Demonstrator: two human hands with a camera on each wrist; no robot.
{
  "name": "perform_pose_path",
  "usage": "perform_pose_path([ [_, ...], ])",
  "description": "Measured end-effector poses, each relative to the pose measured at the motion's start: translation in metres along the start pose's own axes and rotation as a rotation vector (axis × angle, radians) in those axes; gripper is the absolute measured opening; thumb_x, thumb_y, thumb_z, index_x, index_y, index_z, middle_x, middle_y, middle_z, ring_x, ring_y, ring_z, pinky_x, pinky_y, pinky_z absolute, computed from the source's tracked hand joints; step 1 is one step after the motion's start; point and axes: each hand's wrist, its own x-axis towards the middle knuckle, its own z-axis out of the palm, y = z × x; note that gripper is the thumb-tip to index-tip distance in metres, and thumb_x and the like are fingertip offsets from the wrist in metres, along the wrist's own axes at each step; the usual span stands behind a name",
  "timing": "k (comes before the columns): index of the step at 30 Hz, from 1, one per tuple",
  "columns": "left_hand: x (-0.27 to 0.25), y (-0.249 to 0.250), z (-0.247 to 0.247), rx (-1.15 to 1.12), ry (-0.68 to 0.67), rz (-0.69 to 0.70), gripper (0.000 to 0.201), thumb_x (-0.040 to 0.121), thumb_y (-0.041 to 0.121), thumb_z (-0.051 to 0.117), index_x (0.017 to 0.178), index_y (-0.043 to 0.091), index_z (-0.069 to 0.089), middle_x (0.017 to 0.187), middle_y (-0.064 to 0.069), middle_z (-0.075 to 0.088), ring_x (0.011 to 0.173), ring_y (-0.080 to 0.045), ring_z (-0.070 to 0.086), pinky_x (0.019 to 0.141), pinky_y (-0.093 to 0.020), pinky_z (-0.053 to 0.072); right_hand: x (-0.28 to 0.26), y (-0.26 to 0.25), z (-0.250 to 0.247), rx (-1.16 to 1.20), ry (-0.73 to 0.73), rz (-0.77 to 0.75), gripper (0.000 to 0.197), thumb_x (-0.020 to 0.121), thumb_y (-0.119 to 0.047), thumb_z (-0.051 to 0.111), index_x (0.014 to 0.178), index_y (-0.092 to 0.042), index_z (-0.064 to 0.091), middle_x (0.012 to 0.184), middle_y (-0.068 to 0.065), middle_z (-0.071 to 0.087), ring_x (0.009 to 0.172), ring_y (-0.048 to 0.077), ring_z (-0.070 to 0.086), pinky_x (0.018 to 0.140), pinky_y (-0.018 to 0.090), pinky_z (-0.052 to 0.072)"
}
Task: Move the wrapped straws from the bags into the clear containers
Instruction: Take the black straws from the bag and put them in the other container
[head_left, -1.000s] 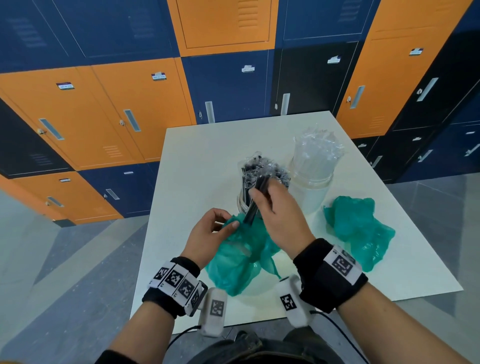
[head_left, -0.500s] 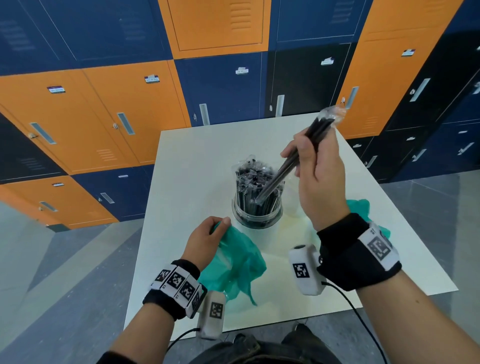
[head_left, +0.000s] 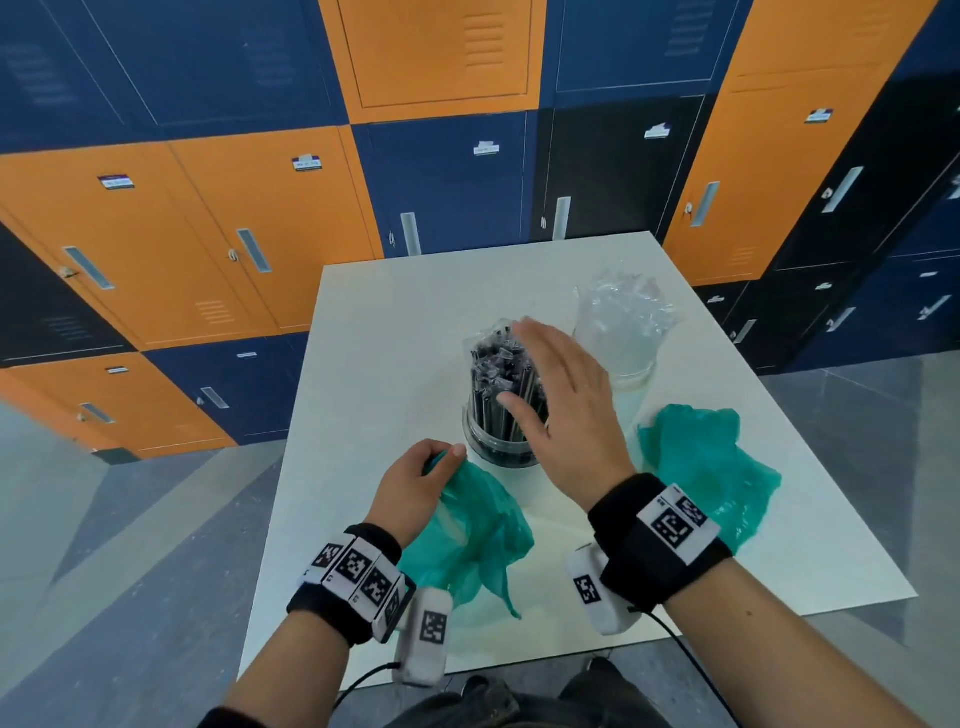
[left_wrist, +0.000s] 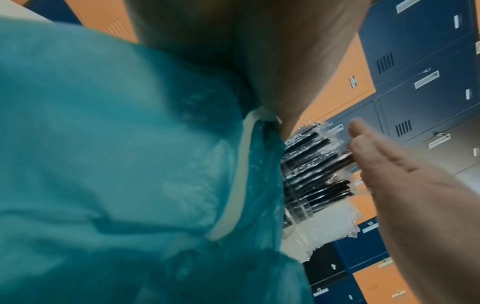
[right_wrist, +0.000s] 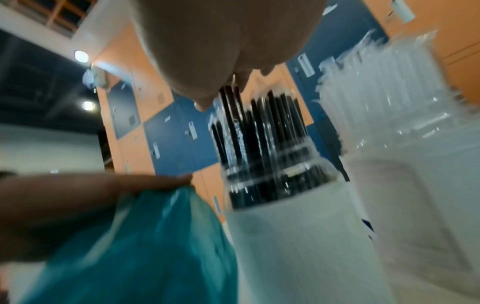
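Note:
A clear round container (head_left: 483, 441) stands mid-table, packed with upright wrapped black straws (head_left: 496, 364). My right hand (head_left: 561, 395) hovers flat beside and over those straws, fingers straight, holding nothing. My left hand (head_left: 415, 480) grips the rim of a crumpled teal bag (head_left: 478, 530) just in front of the container. In the left wrist view the teal bag (left_wrist: 116, 164) fills the frame, with the black straws (left_wrist: 311, 170) and my right hand's fingers (left_wrist: 376, 156) beyond. The blurred right wrist view shows the black straws (right_wrist: 259, 133) below my fingertips.
A second clear container (head_left: 631, 364) full of clear wrapped straws (head_left: 623, 312) stands behind to the right. Another teal bag (head_left: 711, 467) lies crumpled at the right of the white table (head_left: 395, 332). Orange and blue lockers (head_left: 260, 234) line the wall behind.
My right hand pulled a few black straws out of the teal bag, lifted them over the container, and let them go there. It now hovers flat and empty. The left hand kept its hold on the bag.

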Motion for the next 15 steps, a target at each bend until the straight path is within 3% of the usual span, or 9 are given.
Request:
perform_pose_path([
  [2,-0.001,0.0,0.001,0.009,0.0,-0.007,0.03,0.094,0.045,0.056,0.095,0.016,0.064,0.086,0.002,0.068,0.083,-0.015,0.062,0.072,-0.024,0.045,-0.002,0.0,0.009,-0.128,-0.1,-0.096,0.052,0.103,-0.032,0.034,0.152,-0.019,0.025,0.159,-0.002,0.025,0.147,0.012,0.018,0.12,0.038,0.012],
  [5,-0.002,0.001,0.003,0.038,0.007,-0.005,0.03,0.095,0.044,0.055,0.097,0.015,0.064,0.087,0.003,0.067,0.082,-0.012,0.061,0.069,-0.02,0.043,-0.018,0.005,0.029,-0.354,-0.256,-0.106,0.053,0.103,-0.033,0.02,0.152,-0.012,0.027,0.16,0.004,0.021,0.148,0.018,0.016,0.119,0.048,0.011],
  [10,-0.003,0.002,0.0,0.044,0.008,-0.004,0.029,0.095,0.043,0.055,0.1,0.016,0.064,0.088,0.004,0.067,0.081,-0.011,0.059,0.069,-0.019,0.042,-0.011,0.001,0.02,-0.357,-0.155,-0.152,0.049,0.102,-0.037,0.029,0.143,-0.015,0.046,0.151,0.0,0.042,0.144,0.016,0.031,0.119,0.051,0.008],
  [15,-0.006,0.002,-0.002,-0.007,0.009,-0.005,0.017,0.093,0.038,0.061,0.099,0.023,0.064,0.097,0.008,0.067,0.091,-0.007,0.06,0.07,-0.013,0.042,-0.003,0.003,0.025,-0.411,-0.212,-0.14,0.049,0.101,-0.028,0.028,0.144,-0.012,0.044,0.15,0.004,0.043,0.143,0.02,0.034,0.117,0.05,0.012],
])
